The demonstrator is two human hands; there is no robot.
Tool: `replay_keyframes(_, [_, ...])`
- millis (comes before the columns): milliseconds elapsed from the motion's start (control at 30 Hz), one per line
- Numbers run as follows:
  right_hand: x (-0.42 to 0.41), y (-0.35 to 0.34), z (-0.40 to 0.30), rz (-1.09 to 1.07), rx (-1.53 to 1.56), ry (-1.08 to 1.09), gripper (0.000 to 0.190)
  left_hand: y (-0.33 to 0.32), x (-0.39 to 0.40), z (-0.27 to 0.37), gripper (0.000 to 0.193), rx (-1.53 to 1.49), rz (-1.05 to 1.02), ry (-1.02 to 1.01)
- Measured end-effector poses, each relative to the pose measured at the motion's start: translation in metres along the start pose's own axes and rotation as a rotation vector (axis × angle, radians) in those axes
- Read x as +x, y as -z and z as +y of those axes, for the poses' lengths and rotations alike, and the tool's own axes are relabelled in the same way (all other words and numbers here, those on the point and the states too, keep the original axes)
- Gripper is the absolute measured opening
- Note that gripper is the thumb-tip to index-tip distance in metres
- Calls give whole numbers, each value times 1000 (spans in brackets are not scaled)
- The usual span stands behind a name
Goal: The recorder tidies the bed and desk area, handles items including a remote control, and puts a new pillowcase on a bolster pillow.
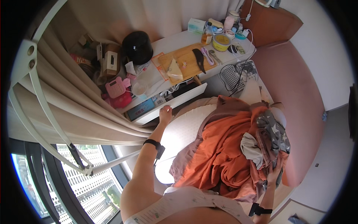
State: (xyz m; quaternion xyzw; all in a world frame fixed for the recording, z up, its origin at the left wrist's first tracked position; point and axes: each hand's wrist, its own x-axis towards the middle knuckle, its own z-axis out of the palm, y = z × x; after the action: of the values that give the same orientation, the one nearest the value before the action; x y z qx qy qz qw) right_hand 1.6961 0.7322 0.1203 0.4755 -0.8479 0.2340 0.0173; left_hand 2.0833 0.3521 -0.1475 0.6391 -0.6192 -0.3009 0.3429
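My left hand (165, 113) is curled at the front panel (184, 99) of a pulled-out white drawer; whether its fingers grip the panel is unclear. Inside the drawer lie a blue box (141, 108) and white cables (175, 88). On the right, my right hand (275, 171) lies with fingers spread against a heap of clothes. The heap includes a grey star-print cloth (275, 131) and a pale grey garment (251, 148). Beneath it spreads a crumpled orange and brown quilt (223, 142), which covers my lap area.
The white desk (159, 42) bears a wooden tray (184, 60), a black round container (137, 47), a yellow tub (221, 42) and a pink device (116, 87). Beige curtains (75, 103) and a white jointed arm (47, 92) stand left. A pink padded panel (291, 84) curves along the right.
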Motion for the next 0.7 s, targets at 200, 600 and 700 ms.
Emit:
replay_keyframes(200, [-4,-3,12,-10,-1,-33,44,-6,32,0,20,116,-65,57])
replay_keyframes(600, [9,6,-16,-18,119,58,44,22,115,-74,26,358,-205,-169])
replay_keyframes(700, [17,11,-20,-11,156,77,45,62,110,-97,20,157,-495,-108])
